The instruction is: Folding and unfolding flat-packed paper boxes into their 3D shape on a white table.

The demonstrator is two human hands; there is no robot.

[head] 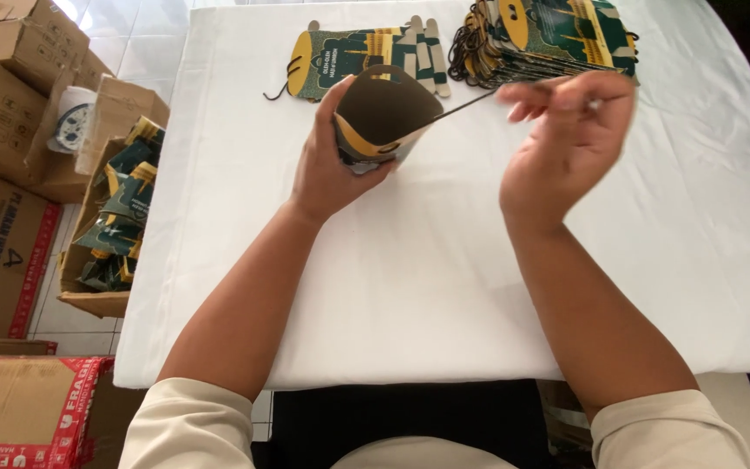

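Note:
My left hand (327, 165) grips a green and yellow cardboard pack (385, 117) that is folded open, its brown inside facing me. A thin dark cord (466, 105) runs from the pack's right edge to my right hand (566, 143), whose fingers pinch the cord's end; that hand is blurred. Both hands hover above the white tablecloth (444, 278). Behind them lie a flat unfolded pack (358, 56) and a stack of flat packs with dark cords (549, 35).
To the left of the table stands an open cardboard box (106, 217) filled with folded green packs. More brown cartons (10, 95) are piled on the tiled floor at the left. A roll of tape (71, 126) sits among them.

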